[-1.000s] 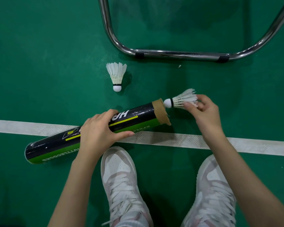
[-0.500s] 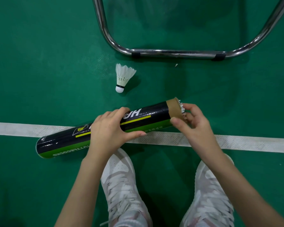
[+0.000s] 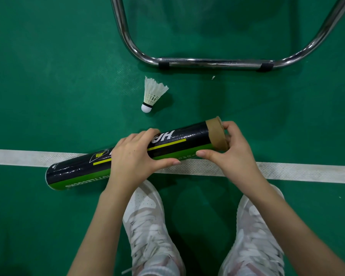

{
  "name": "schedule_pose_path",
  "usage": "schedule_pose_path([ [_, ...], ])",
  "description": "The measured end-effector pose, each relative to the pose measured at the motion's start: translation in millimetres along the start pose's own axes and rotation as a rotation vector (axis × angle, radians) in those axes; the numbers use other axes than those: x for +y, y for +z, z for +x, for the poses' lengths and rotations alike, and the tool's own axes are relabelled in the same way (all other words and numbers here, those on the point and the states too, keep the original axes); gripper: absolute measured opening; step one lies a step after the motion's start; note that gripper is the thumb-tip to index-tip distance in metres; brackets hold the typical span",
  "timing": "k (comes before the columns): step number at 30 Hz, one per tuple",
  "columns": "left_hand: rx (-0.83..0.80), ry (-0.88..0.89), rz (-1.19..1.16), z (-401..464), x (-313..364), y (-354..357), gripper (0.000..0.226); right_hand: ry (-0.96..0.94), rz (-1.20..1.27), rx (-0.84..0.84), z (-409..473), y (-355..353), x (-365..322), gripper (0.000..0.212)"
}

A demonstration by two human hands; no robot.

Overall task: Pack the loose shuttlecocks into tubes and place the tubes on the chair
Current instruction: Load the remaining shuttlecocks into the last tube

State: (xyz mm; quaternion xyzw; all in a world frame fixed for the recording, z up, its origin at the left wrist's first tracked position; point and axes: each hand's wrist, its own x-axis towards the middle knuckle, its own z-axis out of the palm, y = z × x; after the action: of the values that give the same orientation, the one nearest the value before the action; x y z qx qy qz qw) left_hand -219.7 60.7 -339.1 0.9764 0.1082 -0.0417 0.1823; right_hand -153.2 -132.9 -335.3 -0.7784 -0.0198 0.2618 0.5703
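A long black and green shuttlecock tube [image 3: 187, 140] lies slanted above the white court line, its brown cardboard mouth at the upper right. My left hand [image 3: 135, 158] wraps around the tube's middle. My right hand [image 3: 229, 152] cups the brown open end, thumb along the tube's underside and fingers over the mouth. The shuttlecock that went in is hidden inside. One loose white feather shuttlecock [image 3: 152, 93] lies on the green floor just beyond the tube, cork toward me.
The chrome base tube of the chair [image 3: 213, 62] curves across the floor beyond the shuttlecock. A white court line [image 3: 307, 173] runs left to right under the tube. My two white sneakers [image 3: 147, 216] stand below it.
My right hand pushed the held shuttlecock fully into the tube's open end and now covers the mouth. The tube and left hand stayed roughly in place.
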Motion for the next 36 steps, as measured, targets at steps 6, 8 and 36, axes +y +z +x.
schedule_pose_path([
  [6, -0.006, -0.003, -0.018, 0, 1, -1, 0.074, 0.021, 0.029, -0.050, 4, -2, 0, 0.050],
  [8, -0.009, -0.003, -0.019, 0, 2, -2, 0.074, 0.032, 0.026, -0.074, 6, -4, 1, 0.051],
  [36, -0.018, -0.008, -0.028, -1, 3, -4, 0.080, 0.023, 0.032, -0.166, 10, -10, 8, 0.042],
])
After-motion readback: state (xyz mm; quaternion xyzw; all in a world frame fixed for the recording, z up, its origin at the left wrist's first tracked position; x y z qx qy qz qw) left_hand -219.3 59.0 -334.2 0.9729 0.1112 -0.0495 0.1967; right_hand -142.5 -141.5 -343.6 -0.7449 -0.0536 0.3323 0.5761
